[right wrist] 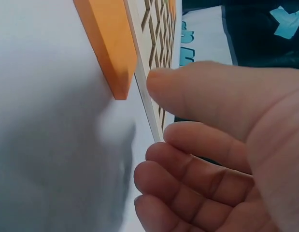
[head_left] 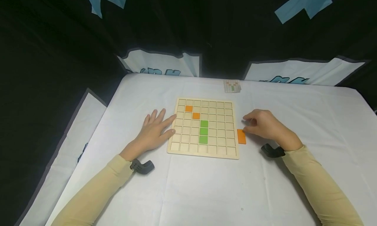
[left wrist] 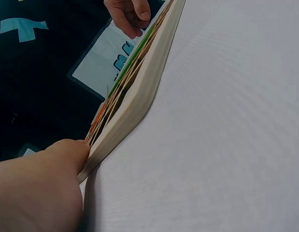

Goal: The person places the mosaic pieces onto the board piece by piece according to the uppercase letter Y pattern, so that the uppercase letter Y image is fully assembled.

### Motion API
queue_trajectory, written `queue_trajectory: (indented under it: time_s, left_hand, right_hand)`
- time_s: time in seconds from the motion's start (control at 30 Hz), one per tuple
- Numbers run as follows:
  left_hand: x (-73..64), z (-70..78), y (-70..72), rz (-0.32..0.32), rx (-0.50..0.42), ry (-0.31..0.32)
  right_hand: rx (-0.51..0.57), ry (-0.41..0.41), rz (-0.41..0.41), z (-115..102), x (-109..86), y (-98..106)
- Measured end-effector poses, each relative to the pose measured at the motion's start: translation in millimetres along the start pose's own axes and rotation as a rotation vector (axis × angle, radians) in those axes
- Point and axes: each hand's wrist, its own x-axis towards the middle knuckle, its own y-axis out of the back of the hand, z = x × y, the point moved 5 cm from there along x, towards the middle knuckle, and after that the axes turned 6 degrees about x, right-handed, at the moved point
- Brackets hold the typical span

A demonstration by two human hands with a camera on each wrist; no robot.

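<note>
A square wooden grid board (head_left: 212,141) lies flat on the table. Two orange squares (head_left: 188,108) sit diagonally in its upper left cells, and a column of three green squares (head_left: 203,131) fills cells near its middle. My left hand (head_left: 150,132) rests beside the board with fingers spread, thumb and index finger touching its left edge. To the right of the board, an orange rectangular block (head_left: 241,136) lies against or very near the edge. My right hand (head_left: 263,124) hovers just beyond that block, its fingers loosely bent. In the right wrist view nothing shows between thumb and fingers.
A small card (head_left: 232,86) printed with a coloured grid lies at the back of the table, behind the board. White cloth (head_left: 206,190) covers the table. Black curtains (head_left: 188,23) with blue tape hang behind and to the left.
</note>
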Motion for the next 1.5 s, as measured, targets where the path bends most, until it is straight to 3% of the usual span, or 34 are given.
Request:
queue_trajectory:
  time_s: [0.33, 0.87, 1.5]
  left_hand:
    - [1.2, -1.5, -2.1, 0.009, 0.001, -0.009]
    - [0.3, -0.9, 0.6, 0.004, 0.006, 0.004]
    - [-0.1, -0.4, 0.6, 0.003, 0.001, -0.001]
  right_hand:
    - [-0.023, 0.042, -0.063, -2, 0.0, -13]
    - [-0.016, 0.117, -0.027, -9, 0.6, -16]
    - [-0.041, 0.144, -0.051, -12, -2.5, -19]
